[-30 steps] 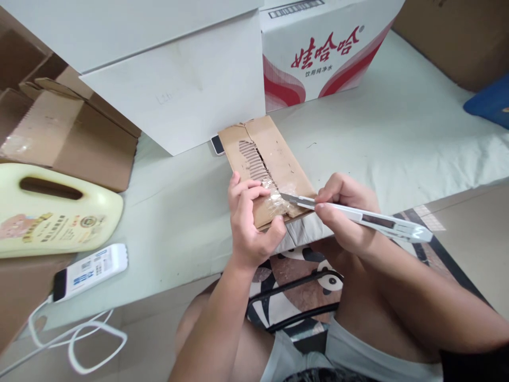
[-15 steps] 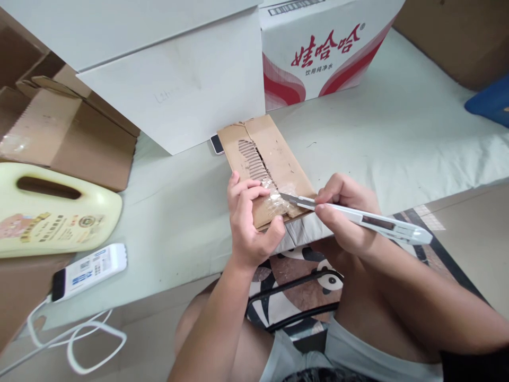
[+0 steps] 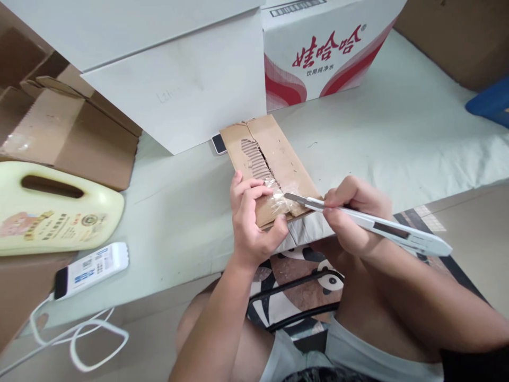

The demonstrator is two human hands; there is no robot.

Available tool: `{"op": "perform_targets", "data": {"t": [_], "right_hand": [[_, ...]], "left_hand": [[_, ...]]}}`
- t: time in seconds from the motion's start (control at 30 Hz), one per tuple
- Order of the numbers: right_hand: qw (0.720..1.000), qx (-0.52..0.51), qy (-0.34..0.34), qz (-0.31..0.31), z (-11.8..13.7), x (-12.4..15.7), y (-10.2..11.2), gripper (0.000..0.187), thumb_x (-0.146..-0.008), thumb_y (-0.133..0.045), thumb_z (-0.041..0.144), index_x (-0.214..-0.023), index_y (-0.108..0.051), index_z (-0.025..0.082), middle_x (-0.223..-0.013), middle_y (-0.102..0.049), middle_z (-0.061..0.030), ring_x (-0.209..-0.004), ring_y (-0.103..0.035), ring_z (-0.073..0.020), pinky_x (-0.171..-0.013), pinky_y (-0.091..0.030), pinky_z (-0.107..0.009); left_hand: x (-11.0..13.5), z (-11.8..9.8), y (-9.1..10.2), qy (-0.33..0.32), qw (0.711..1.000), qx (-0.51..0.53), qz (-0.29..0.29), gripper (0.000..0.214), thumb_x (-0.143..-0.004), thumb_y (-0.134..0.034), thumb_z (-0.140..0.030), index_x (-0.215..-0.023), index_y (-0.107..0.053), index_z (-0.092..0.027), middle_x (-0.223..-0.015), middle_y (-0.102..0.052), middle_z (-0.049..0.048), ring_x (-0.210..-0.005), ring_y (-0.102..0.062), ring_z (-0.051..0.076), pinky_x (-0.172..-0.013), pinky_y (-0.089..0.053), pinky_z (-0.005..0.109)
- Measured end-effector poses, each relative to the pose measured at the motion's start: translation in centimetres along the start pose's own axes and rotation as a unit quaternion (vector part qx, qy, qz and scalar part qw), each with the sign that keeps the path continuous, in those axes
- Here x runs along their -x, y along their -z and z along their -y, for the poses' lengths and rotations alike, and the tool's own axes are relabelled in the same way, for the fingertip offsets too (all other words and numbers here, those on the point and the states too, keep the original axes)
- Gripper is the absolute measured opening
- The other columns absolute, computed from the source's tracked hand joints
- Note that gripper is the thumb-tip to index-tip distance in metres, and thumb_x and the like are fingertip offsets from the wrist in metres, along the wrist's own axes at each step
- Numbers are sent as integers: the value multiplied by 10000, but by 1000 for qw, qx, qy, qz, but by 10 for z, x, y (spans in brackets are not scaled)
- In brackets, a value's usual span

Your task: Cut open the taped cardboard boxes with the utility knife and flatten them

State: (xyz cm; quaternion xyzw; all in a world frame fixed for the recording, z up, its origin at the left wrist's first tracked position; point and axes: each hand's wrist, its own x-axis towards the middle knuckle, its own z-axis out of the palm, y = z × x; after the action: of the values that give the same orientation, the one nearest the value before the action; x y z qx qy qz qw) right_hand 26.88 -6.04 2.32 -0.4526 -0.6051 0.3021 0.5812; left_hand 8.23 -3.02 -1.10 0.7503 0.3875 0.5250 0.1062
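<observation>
My left hand [image 3: 256,223] has the cardboard box [image 3: 290,159] in its grip at the near left corner, by the front edge of the desk [image 3: 178,212]. My right hand [image 3: 353,212] keeps a tight grip around 1 white knife [image 3: 417,239], blade [image 3: 296,198] at the clear tape [image 3: 275,200].

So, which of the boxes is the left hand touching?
The small brown box, torn and taped on top: the left hand holds it. The white boxes behind and the brown boxes at far left are apart from the hand.
</observation>
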Motion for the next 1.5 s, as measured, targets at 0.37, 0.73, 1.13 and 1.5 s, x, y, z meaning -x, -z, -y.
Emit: {"op": "perform_targets", "data": {"t": [0.37, 0.73, 1.13, 1.5], "right_hand": [[997, -74, 29, 8, -10, 2, 0, 170, -704, -623, 73, -672, -581, 234, -504, -500, 63, -386, -369, -82, -410, -256, -258], [995, -89, 21, -39, -11, 5, 5, 155, -758, -662, 146, -669, -590, 252, -525, -498, 30, -418, -355, -109, -424, -256, -299], [1000, -9, 11, 19, 6, 10, 0, 173, -723, -607, 114, -711, -496, 246, -502, -470, 65, -398, -357, -85, -415, -253, -270], [989, 102, 108, 1, 2, 10, -5, 197, -712, -572, 85, -751, -491, 260, -513, -502, 69, -389, -406, -90, -398, -314, -250]], "left_hand": [[-1, -2, 1, -10, 1000, -9, 12, 318, -797, -611, -328, -1093, -524, -252, -1080, -579, 63, -1118, -619, 274, -1228, -340, 627], [0, -6, -1, -4, 1000, -22, 3, 294, -812, -595, -336, -1083, -522, -247, -1078, -582, 70, -1109, -624, 275, -1219, -351, 622], [-1, 0, -3, -19, 1000, -10, -7, 289, -824, -594, -320, -1095, -526, -245, -1090, -581, 68, -1123, -618, 281, -1223, -324, 637], [-2, 1, -3, -15, 1000, -25, 2, 306, -820, -591, -340, -1103, -516, -249, -1092, -586, 71, -1131, -618, 285, -1217, -340, 638]]}}
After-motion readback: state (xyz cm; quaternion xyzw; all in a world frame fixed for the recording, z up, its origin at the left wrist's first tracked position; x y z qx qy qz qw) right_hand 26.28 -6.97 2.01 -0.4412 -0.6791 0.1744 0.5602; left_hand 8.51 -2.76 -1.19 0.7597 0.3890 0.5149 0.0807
